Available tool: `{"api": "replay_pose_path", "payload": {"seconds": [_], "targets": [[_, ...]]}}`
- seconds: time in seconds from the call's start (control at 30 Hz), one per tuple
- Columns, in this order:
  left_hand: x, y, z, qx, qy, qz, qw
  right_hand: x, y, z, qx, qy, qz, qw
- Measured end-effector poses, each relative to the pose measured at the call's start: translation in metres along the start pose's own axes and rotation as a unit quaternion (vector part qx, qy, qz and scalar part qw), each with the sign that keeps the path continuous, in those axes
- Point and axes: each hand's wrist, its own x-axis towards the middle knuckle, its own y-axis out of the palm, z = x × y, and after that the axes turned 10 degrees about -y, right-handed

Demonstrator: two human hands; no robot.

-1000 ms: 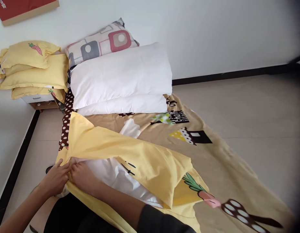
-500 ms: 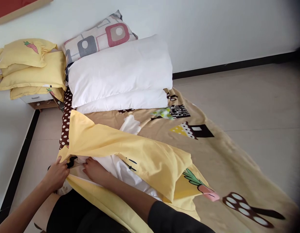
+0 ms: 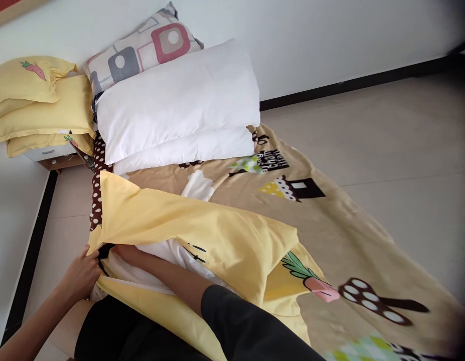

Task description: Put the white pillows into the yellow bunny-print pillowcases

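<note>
Our right hand (image 3: 129,254), a second ago meeting our left hand (image 3: 82,273) at the edge of the yellow cover (image 3: 217,225), now sits apart at its two o'clock, fingertips hidden. A dark patch (image 3: 105,252) has appeared between them. Near five o'clock, green-checked print (image 3: 362,349) has entered our view.

Dressed in dark clothes, a person in the room wears a charcoal-black fabric sleeve (image 3: 247,321) at six o'clock, plain and lightly creased, its edge ending part-way along the right forearm (image 3: 175,281). Below that edge the forearm runs bare to the right hand (image 3: 129,253), partly hidden. Toward eight o'clock, the left forearm (image 3: 36,321) is bare along its visible length, narrowing to a bare left hand (image 3: 82,273). Deep-black cloth (image 3: 127,331) covers the lap at seven o'clock, a bare leg (image 3: 72,318) showing beside its curved edge.
</note>
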Motion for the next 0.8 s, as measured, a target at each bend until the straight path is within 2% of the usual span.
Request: {"api": "replay_pose_path", "payload": {"seconds": [0.13,0.27,0.5,0.67,0.73,0.8], "targets": [[-0.002,-0.002,0.001,0.016,0.006,-0.043,0.999,-0.018,-0.004,-0.009,-0.006,0.003,0.017,1.000],[-0.004,-0.005,-0.001,0.034,0.015,-0.054,0.998,-0.034,-0.007,-0.012,-0.022,-0.033,0.049,0.998],[-0.004,-0.002,-0.006,0.030,0.011,-0.043,0.999,-0.053,-0.024,-0.011,-0.064,-0.179,0.108,0.976],[-0.004,-0.001,-0.006,0.022,0.015,-0.039,0.999,-0.054,-0.033,-0.009,-0.099,-0.289,0.091,0.948],[-0.004,-0.001,-0.006,0.027,0.011,-0.034,0.999,-0.046,-0.028,-0.005,-0.079,-0.292,0.110,0.947],[-0.004,-0.001,-0.006,0.031,0.007,-0.031,0.999,-0.033,-0.018,0.002,-0.066,-0.231,0.117,0.964]]}}
